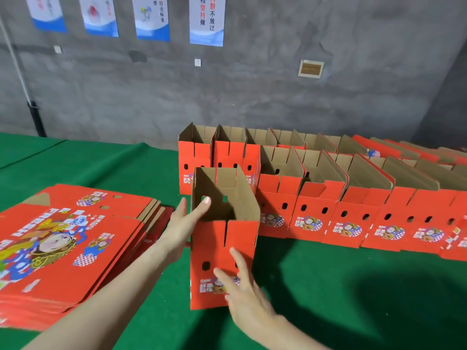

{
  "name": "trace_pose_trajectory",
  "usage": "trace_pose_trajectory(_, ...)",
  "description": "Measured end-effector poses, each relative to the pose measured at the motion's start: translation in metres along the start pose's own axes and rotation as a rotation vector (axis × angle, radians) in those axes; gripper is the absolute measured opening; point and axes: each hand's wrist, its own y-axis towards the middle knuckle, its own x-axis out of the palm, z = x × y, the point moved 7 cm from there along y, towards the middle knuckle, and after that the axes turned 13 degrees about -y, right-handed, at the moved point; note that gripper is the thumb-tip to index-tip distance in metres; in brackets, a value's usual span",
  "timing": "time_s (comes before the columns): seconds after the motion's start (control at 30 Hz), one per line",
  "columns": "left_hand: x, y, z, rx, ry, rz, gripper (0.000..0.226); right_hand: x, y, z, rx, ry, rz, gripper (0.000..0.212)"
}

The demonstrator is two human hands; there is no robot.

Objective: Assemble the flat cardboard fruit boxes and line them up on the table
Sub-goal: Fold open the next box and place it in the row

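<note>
The red box stands upright on the green tabletop, open-topped, brown inside, a cartoon badge low on its front. The left hand pinches its left wall; the right hand presses flat against the front.

The front box is red outside and plain brown cardboard inside, with a small emblem of blue-and-white checks low on its face. The rows of assembled boxes share that red, brown and checked emblem. The stack of flat boxes is red, printed with a cartoon figure in blue, yellow and white. The tablecloth is green, the wall mottled grey, and the posters white with blue lower bands.
</note>
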Motion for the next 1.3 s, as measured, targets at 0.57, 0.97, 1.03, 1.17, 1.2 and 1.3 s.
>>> trace_pose_trajectory(0.57, -0.022, 0.034, -0.016, -0.073, 0.33, 0.004, 0.014, 0.02, 0.043, 0.007, 0.158, -0.075, -0.084, 0.082)
trace_pose_trajectory(0.97, -0.001, 0.121, 0.001, 0.009, 0.492, -0.024, 0.052, 0.023, 0.151, 0.05, 0.186, -0.275, -0.471, 0.092)
trace_pose_trajectory(1.03, 0.017, 0.129, 0.014, 0.214, 0.533, -0.076, 0.056, 0.025, 0.167, 0.061, 0.215, -0.297, -0.508, 0.093)
trace_pose_trajectory(1.17, 0.055, 0.152, 0.013, 0.277, 0.838, -0.249, 0.052, 0.027, 0.195, 0.084, 0.264, -0.368, -0.546, 0.094)
trace_pose_trajectory(1.2, 0.059, 0.159, 0.009, 0.229, 0.887, -0.258, 0.052, 0.028, 0.201, 0.089, 0.27, -0.382, -0.55, 0.094)
trace_pose_trajectory(1.3, 0.069, 0.178, 0.007, 0.175, 0.945, -0.253, 0.055, 0.029, 0.217, 0.105, 0.276, -0.402, -0.558, 0.096)
